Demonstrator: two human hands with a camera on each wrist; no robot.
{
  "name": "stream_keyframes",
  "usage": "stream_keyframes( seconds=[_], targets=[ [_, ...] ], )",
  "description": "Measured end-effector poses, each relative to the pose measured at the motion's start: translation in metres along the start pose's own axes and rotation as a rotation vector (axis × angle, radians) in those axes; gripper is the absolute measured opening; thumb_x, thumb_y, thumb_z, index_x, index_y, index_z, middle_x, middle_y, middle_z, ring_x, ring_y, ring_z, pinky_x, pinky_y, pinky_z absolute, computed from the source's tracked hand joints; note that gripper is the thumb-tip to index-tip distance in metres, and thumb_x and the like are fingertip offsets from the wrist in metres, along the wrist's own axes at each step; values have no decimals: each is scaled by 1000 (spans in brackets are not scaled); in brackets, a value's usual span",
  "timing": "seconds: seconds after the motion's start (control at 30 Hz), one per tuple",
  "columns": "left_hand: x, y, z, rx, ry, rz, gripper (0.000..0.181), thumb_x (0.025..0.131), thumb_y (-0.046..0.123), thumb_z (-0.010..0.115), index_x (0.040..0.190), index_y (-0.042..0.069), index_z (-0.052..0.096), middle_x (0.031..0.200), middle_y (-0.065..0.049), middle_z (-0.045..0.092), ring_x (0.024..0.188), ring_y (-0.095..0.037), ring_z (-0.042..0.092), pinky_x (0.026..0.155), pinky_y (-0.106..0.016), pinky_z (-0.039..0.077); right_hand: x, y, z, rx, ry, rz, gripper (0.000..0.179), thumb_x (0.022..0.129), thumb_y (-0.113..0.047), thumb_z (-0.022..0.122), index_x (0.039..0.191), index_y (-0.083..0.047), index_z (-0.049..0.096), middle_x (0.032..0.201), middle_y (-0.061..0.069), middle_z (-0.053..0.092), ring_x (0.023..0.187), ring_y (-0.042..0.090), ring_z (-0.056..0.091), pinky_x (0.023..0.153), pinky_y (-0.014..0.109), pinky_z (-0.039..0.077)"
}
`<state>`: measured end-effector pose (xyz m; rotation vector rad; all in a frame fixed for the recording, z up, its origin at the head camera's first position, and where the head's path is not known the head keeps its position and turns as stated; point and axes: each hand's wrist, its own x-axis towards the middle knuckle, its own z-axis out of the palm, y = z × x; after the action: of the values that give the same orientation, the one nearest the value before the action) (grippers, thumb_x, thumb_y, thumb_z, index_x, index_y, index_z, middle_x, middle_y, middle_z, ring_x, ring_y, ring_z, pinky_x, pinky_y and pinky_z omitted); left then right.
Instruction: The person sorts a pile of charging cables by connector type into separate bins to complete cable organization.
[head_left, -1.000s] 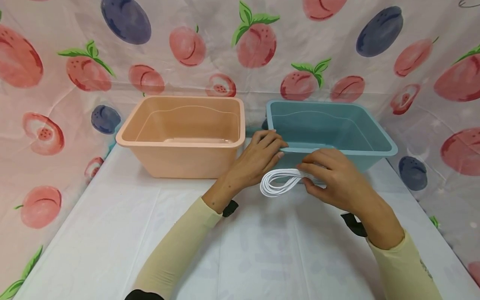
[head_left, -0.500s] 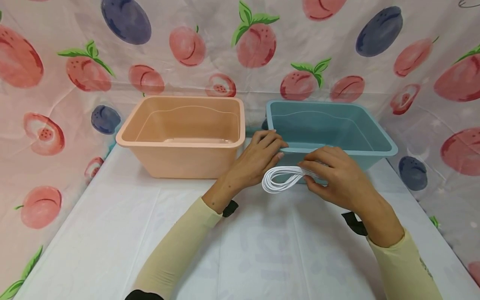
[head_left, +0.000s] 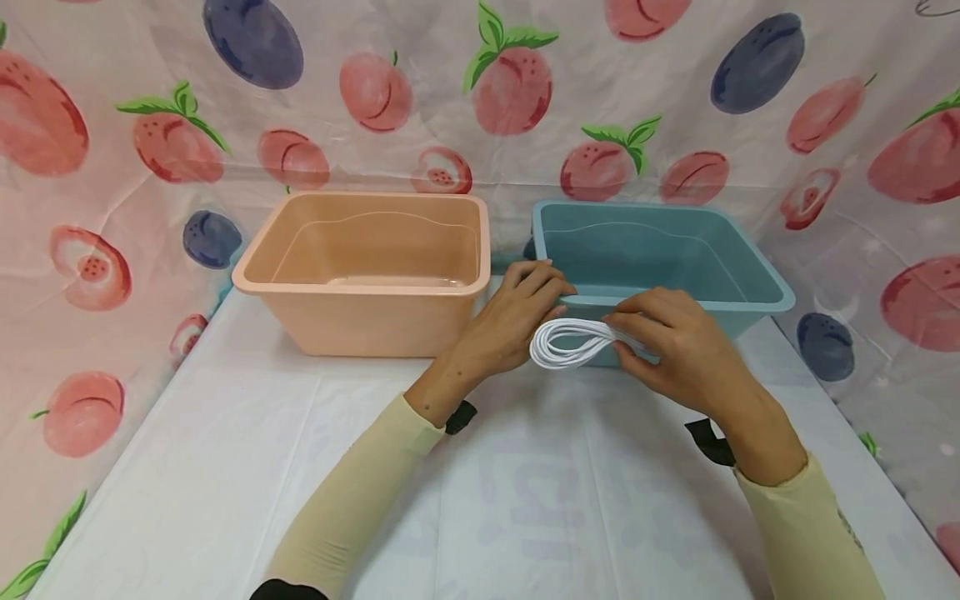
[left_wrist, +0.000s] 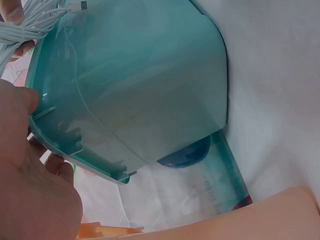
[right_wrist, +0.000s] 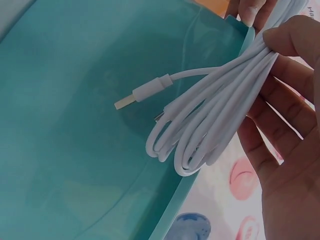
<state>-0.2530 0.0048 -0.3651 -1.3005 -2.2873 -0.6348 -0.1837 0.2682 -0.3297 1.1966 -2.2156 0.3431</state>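
Note:
A white USB cable (head_left: 568, 342), coiled into a bundle, is pinched between the thumb and fingers of my right hand (head_left: 678, 350). It hangs in front of the teal bin (head_left: 712, 307), just below the rim. Up close in the right wrist view, the cable's USB plug (right_wrist: 142, 95) sticks out beside the loops. My left hand (head_left: 510, 321) grips the near left corner of the teal bin's rim. In the left wrist view its thumb (left_wrist: 27, 99) lies on the outer side and its fingers curl over the edge.
A peach-coloured bin (head_left: 375, 321) stands left of the teal one, with my left forearm passing close to its right corner. Both bins sit on a white-covered table (head_left: 525, 500). A fruit-patterned cloth (head_left: 480, 158) hangs right behind them.
My right hand has risen slightly with the coiled cable, bringing it a little to the right and nearer the teal bin's rim. The left hand stays in place.

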Motion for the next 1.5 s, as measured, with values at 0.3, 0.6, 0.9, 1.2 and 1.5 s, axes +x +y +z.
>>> stream_keyframes(
  seconds=[0.3, 0.6, 0.9, 1.2, 1.5],
  targets=[
    [1, 1, 1, 0, -2, 5, 25, 113, 22, 52, 133, 11, 63, 137, -8, 58, 148, -32, 40, 130, -35, 18, -1, 0, -2, -15, 51, -1, 34, 82, -7, 79, 115, -1, 77, 109, 13, 71, 97, 32, 66, 82, 49, 51],
    [1, -1, 3, -18, -7, -8, 38, 102, 27, 72, 135, 11, 61, 139, -8, 56, 149, -32, 37, 130, -36, 19, 1, -7, -4, -43, 75, 16, 37, 106, -31, 58, 119, -2, 77, 111, 15, 70, 100, 34, 66, 87, 48, 50],
    [1, -1, 4, -24, -9, -10, 41, 100, 30, 76, 134, 11, 62, 137, -6, 57, 149, -31, 37, 130, -35, 16, 3, -8, -4, -74, 88, 21, 43, 80, -2, 81, 123, -2, 75, 113, 18, 68, 103, 38, 64, 88, 52, 51],
    [1, 0, 3, -7, -6, -12, 36, 102, 27, 73, 134, 13, 63, 137, -5, 58, 148, -30, 38, 131, -35, 15, 2, -1, -2, -91, 108, -1, 36, 85, 0, 77, 121, 1, 74, 110, 21, 68, 100, 41, 64, 86, 57, 52],
    [1, 0, 3, -9, 8, -14, 33, 103, 24, 71, 132, 12, 64, 136, -5, 58, 147, -31, 39, 131, -34, 15, 1, 2, 0, -84, 108, 23, 39, 85, -1, 78, 123, 1, 74, 112, 21, 68, 102, 41, 64, 88, 58, 51]
  ],
)
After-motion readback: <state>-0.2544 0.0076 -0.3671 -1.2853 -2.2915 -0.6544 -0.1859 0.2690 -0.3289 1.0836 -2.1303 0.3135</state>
